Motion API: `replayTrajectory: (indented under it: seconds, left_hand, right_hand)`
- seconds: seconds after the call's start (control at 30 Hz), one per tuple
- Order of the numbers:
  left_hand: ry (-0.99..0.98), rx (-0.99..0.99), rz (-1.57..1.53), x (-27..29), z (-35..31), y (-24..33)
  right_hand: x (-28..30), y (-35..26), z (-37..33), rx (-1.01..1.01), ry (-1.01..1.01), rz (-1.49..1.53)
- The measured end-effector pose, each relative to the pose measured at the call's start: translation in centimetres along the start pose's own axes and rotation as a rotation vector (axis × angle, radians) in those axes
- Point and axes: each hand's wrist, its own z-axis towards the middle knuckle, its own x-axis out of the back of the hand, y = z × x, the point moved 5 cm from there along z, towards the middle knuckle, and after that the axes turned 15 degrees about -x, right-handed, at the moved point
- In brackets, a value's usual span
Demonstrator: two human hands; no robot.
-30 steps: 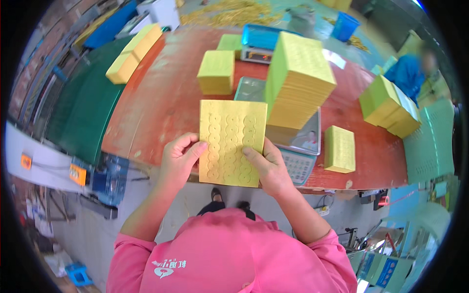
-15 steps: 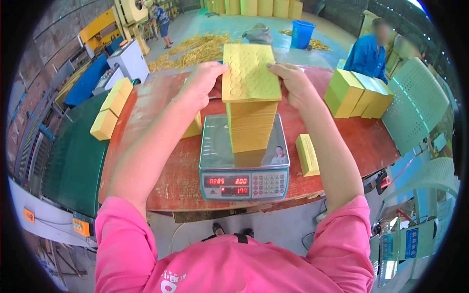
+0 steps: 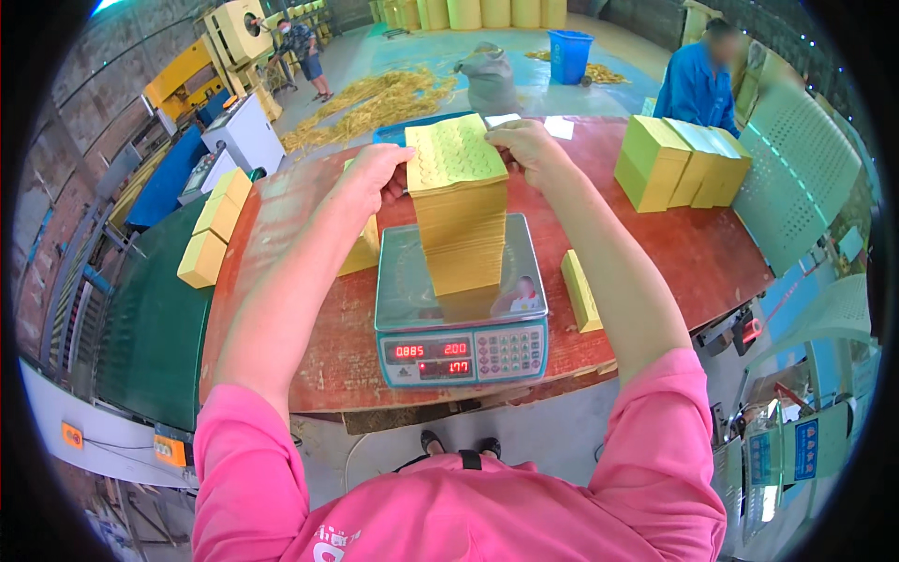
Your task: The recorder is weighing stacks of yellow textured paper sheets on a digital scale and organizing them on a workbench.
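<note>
Paper stack: yellow, many sheets high, it stood upright on the scale's metal pan; its top sheet bore rows of round cut marks.
Left hand: closed on the stack's upper left edge, thumb at the top sheet, some fingers hidden.
Right hand: closed on the upper right edge, well apart from the left hand, the stack between them.
Scale: its pan carried the stack; red figures glowed on the front panel beside a keypad.
Blue tray: lay behind the stack, mostly hidden; its contents could not be told.
Blue bin: stood on the floor beyond the table, its inside out of sight.
Grey sack: sat bulging near the bin; what filled it could not be told.
Red table: worn and scuffed, it bore a small yellow block right of the scale, and yellow bundles at the far right.
Green surface: ran along the table's left side, yellow blocks near its edge.
Room: yellow strips littered the floor; a person in blue was behind the bundles, another person near machinery at far left.
</note>
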Motion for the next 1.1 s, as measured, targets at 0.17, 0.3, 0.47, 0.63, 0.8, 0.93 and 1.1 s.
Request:
replayTrajectory:
  seconds: [0.17,0.3,0.47,0.63,0.8,0.93,1.1]
  left_hand:
    - [0.019,-0.018,-0.024,-0.1,-0.7,0.1]
    - [0.018,-0.053,0.025,0.1,-0.7,-0.1]
    - [-0.021,-0.185,0.163,-0.2,-0.9,-0.3]
    - [-0.006,-0.137,0.295,-0.1,-1.2,0.5]
    - [-0.042,-0.054,0.278,1.0,-0.5,0.0]
    - [-0.012,-0.047,0.321,0.8,-0.2,0.1]
    - [-0.011,-0.038,0.332,0.8,-0.1,0.4]
  right_hand:
    - [-0.1,0.4,-0.7,-0.021,0.028,-0.005]
    - [-0.5,0.8,-0.6,0.011,-0.032,0.059]
    - [-0.3,1.5,-0.5,0.023,-0.028,0.076]
    - [0.3,3.2,0.4,0.012,-0.146,0.298]
    - [0.5,5.8,0.1,-0.027,-0.235,0.535]
    - [1.3,7.6,-0.5,-0.038,-0.275,0.583]
    - [2.0,7.4,-2.0,0.011,-0.218,0.589]
